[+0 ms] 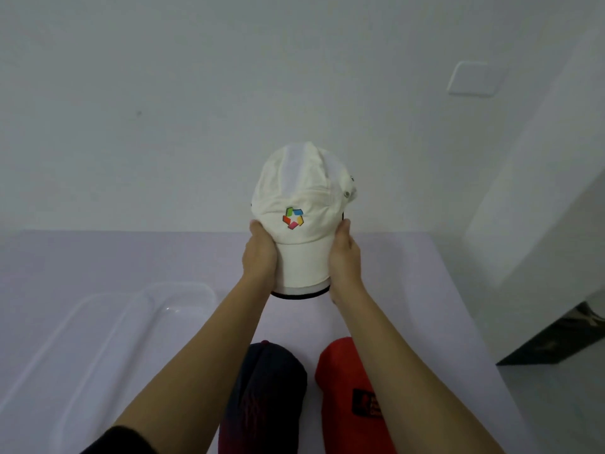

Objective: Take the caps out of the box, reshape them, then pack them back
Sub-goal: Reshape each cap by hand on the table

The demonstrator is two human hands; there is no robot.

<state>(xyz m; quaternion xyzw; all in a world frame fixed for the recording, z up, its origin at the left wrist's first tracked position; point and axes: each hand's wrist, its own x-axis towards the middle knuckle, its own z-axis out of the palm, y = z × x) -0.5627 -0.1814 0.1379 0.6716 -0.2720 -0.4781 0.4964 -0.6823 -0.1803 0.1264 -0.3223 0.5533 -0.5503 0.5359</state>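
I hold a white cap (302,204) with a multicoloured logo up in front of me, above the table. My left hand (260,253) grips the left side of its brim and my right hand (345,257) grips the right side, bending the brim between them. A dark navy cap (271,381) lies on the table below, between my forearms. A red cap (347,388) with a dark patch lies next to it on the right, partly hidden by my right forearm. A clear plastic box (108,326) stands at the left with nothing seen inside.
The pale table (131,257) meets a white wall at the back. Its right edge drops to a dark floor (556,342). A white switch plate (471,78) is on the wall at upper right.
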